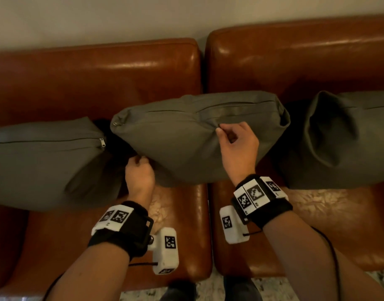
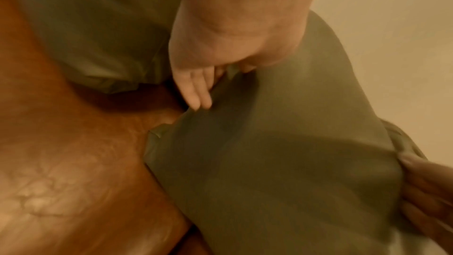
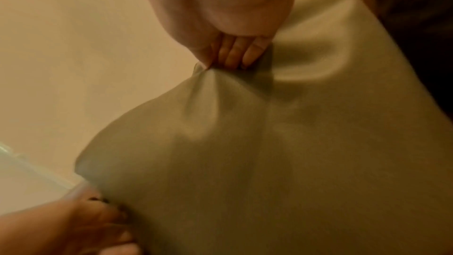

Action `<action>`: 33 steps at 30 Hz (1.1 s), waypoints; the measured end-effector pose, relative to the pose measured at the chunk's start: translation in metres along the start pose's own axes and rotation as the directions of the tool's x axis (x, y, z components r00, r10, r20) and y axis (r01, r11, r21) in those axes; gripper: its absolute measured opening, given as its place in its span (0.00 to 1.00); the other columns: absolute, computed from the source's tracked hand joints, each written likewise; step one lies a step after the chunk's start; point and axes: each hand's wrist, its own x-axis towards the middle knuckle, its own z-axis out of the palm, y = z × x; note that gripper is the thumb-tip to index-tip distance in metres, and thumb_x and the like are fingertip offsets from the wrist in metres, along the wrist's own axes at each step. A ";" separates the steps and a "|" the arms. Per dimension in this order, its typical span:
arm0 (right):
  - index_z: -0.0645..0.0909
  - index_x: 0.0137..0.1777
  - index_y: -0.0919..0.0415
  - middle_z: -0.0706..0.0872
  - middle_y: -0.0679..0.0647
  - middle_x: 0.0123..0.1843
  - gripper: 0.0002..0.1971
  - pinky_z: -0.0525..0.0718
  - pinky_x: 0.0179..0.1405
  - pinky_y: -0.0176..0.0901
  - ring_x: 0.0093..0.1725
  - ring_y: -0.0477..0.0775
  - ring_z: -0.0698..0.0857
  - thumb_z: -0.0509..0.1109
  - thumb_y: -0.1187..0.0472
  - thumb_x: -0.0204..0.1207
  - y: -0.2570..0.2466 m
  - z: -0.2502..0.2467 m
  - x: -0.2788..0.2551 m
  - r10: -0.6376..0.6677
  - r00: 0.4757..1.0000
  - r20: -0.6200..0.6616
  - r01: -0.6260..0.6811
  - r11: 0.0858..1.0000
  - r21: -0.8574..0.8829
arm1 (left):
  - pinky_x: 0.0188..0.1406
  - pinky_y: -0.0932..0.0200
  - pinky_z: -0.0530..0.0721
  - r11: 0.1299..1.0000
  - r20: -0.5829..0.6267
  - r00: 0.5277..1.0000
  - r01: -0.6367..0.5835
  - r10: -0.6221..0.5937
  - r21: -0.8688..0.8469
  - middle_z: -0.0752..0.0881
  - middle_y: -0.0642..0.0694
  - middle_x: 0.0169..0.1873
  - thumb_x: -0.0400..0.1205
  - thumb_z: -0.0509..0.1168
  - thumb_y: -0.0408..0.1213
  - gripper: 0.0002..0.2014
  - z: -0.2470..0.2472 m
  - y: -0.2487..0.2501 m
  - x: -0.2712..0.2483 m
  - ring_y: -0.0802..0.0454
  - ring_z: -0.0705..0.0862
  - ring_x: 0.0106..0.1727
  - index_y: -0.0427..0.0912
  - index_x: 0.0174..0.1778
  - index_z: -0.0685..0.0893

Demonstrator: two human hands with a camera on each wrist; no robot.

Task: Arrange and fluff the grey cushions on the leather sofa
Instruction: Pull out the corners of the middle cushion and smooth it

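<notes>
Your right hand (image 1: pixel 237 144) pinches a fold of cover at the top edge of the middle cushion (image 1: pixel 182 135); the right wrist view shows fabric bunched under the fingers (image 3: pixel 235 53). Your left hand (image 1: pixel 138 170) grips its lower-left edge, fingers curled into the cloth. Two opposed holds, likely to lift or shake it for fluffing. The cushion sits tilted across the seam between the two sofa (image 1: pixel 99 68) seats, leaning on the backrest.

Left cushion (image 1: pixel 45 159) at 9 o'clock, close to your left hand, will crowd any swing that way. Right cushion (image 1: pixel 343 137) at 3 o'clock, slumped and dented, looks unfluffed. Wall at 12.
</notes>
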 end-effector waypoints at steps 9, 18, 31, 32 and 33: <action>0.86 0.54 0.55 0.78 0.44 0.49 0.07 0.83 0.53 0.40 0.51 0.52 0.82 0.72 0.57 0.78 0.015 -0.040 0.001 -0.028 0.994 -0.103 0.025 0.999 -0.030 | 0.46 0.48 0.78 0.516 0.029 0.537 -0.822 0.843 0.241 0.77 0.48 0.41 0.80 0.64 0.34 0.02 0.013 0.066 -0.075 0.48 0.78 0.45 0.44 0.43 0.77; 0.86 0.56 0.59 0.82 0.53 0.52 0.10 0.72 0.46 0.26 0.47 0.47 0.80 0.69 0.56 0.80 0.054 -0.099 0.055 0.103 0.960 -0.259 -0.144 0.979 -0.142 | 0.56 0.49 0.75 0.116 0.605 0.268 -0.954 0.750 0.278 0.79 0.49 0.50 0.83 0.63 0.45 0.08 0.131 0.133 -0.099 0.49 0.75 0.56 0.48 0.51 0.86; 0.87 0.48 0.56 0.87 0.52 0.45 0.05 0.85 0.48 0.48 0.47 0.53 0.86 0.74 0.58 0.74 0.081 -0.112 0.124 0.240 0.958 0.160 -0.166 0.912 -0.375 | 0.59 0.49 0.70 0.007 0.655 0.329 -0.896 0.680 0.443 0.76 0.47 0.60 0.81 0.65 0.48 0.16 0.216 0.140 -0.108 0.46 0.72 0.64 0.51 0.64 0.81; 0.87 0.47 0.56 0.85 0.51 0.44 0.04 0.83 0.47 0.46 0.46 0.52 0.84 0.74 0.58 0.75 0.082 -0.114 0.126 0.231 0.957 0.178 -0.152 0.916 -0.372 | 0.58 0.50 0.69 0.013 0.648 0.330 -0.896 0.686 0.443 0.76 0.47 0.59 0.80 0.65 0.48 0.16 0.216 0.140 -0.107 0.46 0.73 0.63 0.51 0.64 0.81; 0.87 0.48 0.56 0.84 0.50 0.44 0.04 0.80 0.45 0.43 0.45 0.50 0.82 0.73 0.58 0.76 0.084 -0.115 0.127 0.215 0.958 0.187 -0.135 0.920 -0.368 | 0.57 0.50 0.69 0.022 0.644 0.333 -0.897 0.689 0.441 0.76 0.47 0.58 0.80 0.65 0.48 0.16 0.215 0.140 -0.107 0.46 0.73 0.62 0.51 0.63 0.81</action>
